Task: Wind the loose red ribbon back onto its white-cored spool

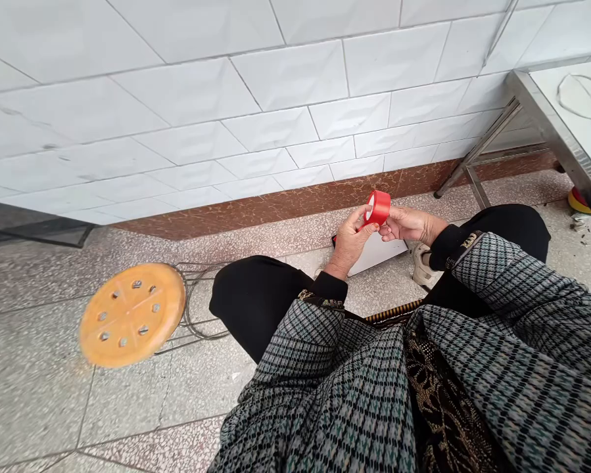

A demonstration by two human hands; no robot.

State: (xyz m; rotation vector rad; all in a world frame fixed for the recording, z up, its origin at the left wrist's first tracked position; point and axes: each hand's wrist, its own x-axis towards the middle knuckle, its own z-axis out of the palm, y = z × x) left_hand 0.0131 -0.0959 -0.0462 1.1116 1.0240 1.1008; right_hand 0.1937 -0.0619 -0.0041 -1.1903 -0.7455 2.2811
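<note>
A seated person holds a red tape roll [378, 207] out above the knees, both forearms stretched forward. The left hand [352, 240] curls round its left side and the right hand [408, 225] pinches its right edge. A white board [381, 255] lies on the floor [39, 394] beneath the hands, and an orange stool [132, 314] stands at left.

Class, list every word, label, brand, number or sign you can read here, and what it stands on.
None can be read. The red tape roll, held between left hand and right hand, shows no print; the white board beneath it looks blank; the orange stool seat bears only screws.
</note>
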